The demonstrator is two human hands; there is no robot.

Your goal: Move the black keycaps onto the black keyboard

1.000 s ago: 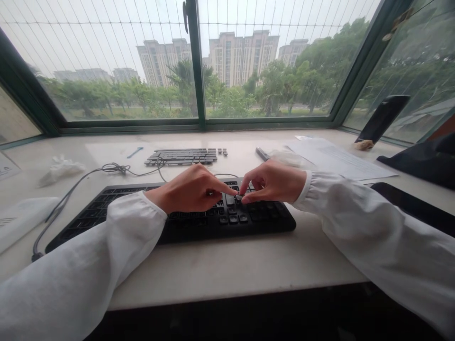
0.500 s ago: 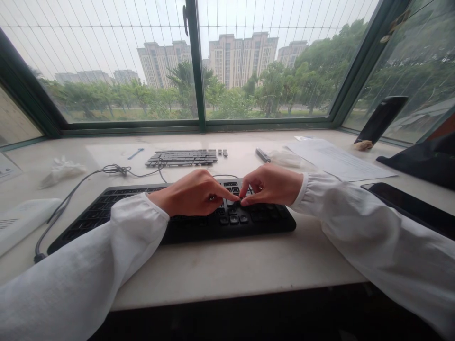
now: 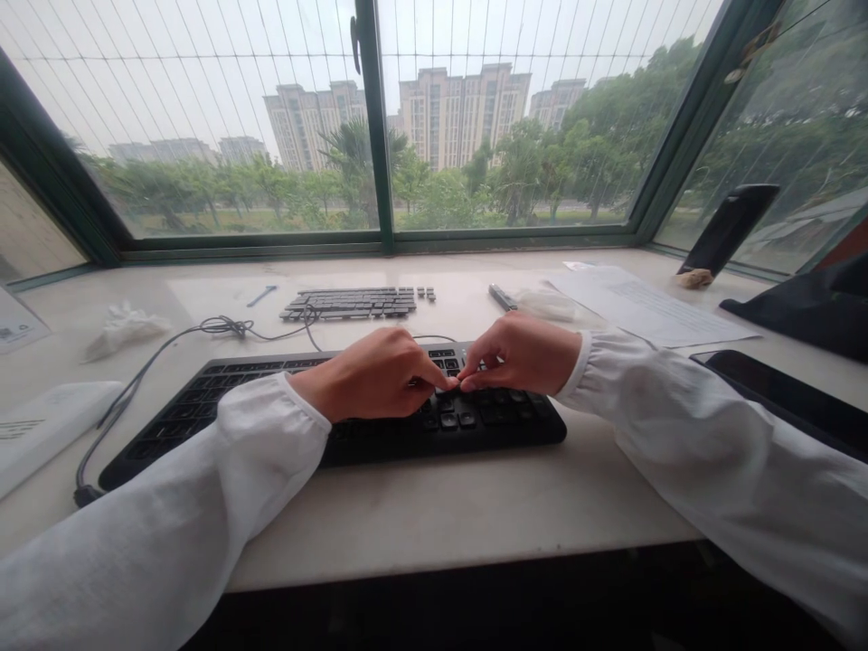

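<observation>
on sill (image 3: 434,524), both hands (image 3: 380,375) (image 3: 529,353) at kbd (image 3: 475,440), paper (image 3: 630,303) txt illegible

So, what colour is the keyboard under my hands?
The keyboard is black; the head view, the only one here, shows it best.

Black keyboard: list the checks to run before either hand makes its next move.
1. Black keyboard resting on the counter: ok.
2. Left hand with index fingertip at the keyboard's right-hand part: ok.
3. Right hand with thumb and index fingertips beside it: ok.
4. Small part between those fingertips: cannot tell.
5. Clear view of the spot beneath them: not ok, fingers cover it.
6. Loose keycaps apart from both hands: ok.
</observation>
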